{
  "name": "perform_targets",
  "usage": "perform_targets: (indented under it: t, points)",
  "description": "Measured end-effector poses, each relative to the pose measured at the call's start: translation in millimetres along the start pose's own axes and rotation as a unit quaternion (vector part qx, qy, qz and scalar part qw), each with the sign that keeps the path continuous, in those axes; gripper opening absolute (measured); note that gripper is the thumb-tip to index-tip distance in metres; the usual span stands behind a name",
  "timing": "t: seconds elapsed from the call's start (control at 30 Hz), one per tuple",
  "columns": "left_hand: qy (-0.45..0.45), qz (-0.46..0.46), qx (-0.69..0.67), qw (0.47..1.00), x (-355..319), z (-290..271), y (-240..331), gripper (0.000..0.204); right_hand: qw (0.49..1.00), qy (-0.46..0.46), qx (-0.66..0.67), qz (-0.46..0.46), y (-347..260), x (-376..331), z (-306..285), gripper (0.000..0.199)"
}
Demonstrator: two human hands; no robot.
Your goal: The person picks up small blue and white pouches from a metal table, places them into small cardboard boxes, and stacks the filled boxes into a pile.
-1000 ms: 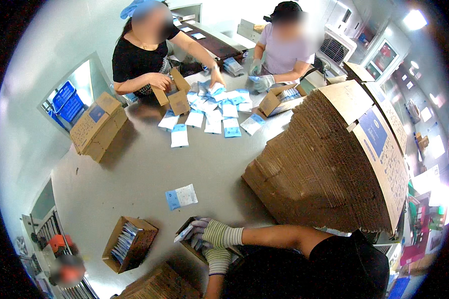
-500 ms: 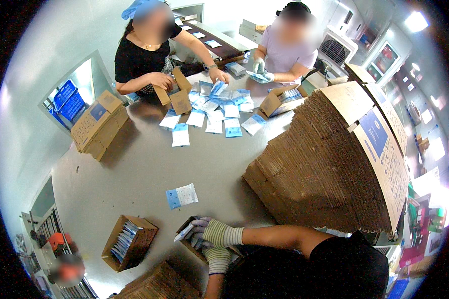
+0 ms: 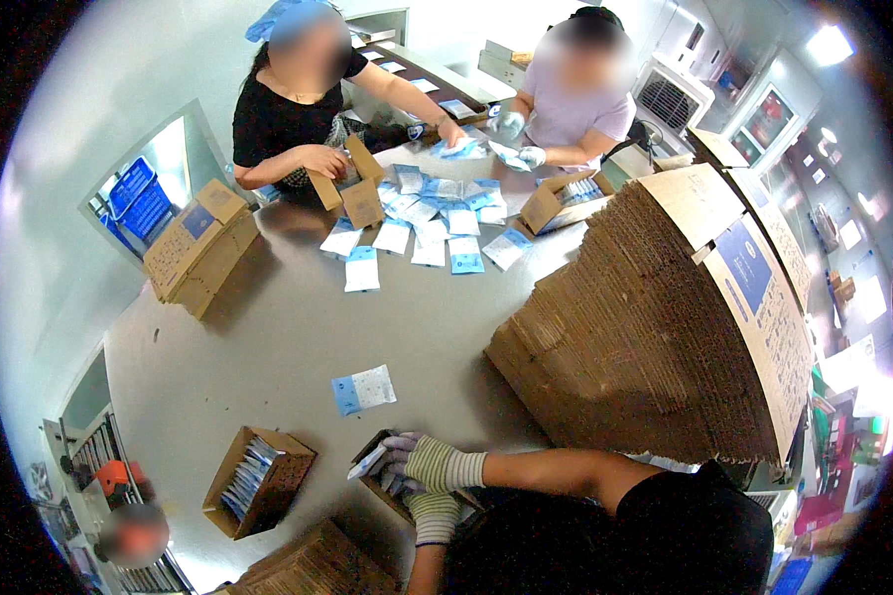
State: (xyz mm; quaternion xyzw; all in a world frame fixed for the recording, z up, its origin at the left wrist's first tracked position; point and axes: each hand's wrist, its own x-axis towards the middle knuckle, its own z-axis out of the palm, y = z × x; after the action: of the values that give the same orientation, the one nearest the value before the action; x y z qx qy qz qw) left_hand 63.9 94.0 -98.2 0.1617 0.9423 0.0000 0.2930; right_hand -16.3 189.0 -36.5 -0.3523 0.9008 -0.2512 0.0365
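A flat white-and-blue sachet (image 3: 367, 462) sits in the right hand (image 3: 429, 460), the gloved fingers curled around its near end; its long axis runs lower left to upper right, the free end aimed at the lower left. It hovers over the rim of a small open cardboard box (image 3: 382, 488) at the table's (image 3: 268, 337) near edge. The left hand (image 3: 425, 511), also in a striped knit glove, is tucked low against that box; whether its fingers grip anything I cannot tell. Just left stands a second open box (image 3: 258, 481) packed with upright sachets, and a lone sachet (image 3: 363, 389) lies flat beyond. A tall stack of flattened cartons (image 3: 645, 317) rises to the right. Against a second ago, the hands have barely shifted.
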Motion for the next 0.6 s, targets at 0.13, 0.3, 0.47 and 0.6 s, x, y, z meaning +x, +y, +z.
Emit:
perform_targets:
  t: [0.13, 0.3, 0.47, 0.6]
  points:
    - [0.044, 0.012, 0.011, 0.999, 1, 5, -3, 0.067, 1.0, -0.006, 0.009, 0.006, -1, 2, 2, 0.027]
    - [-0.062, -0.021, -0.03, 0.997, -6, -31, 4, 0.065, 1.0, 0.0, 0.005, -0.011, -4, 3, -12, 0.027]
    - [-0.082, -0.005, -0.04, 0.996, -9, -41, 3, 0.063, 1.0, -0.015, -0.006, 0.0, -3, 2, -6, 0.028]
    - [-0.041, 0.003, -0.097, 0.994, -3, -21, -3, 0.063, 1.0, -0.027, -0.009, -0.005, -6, 5, -11, 0.029]
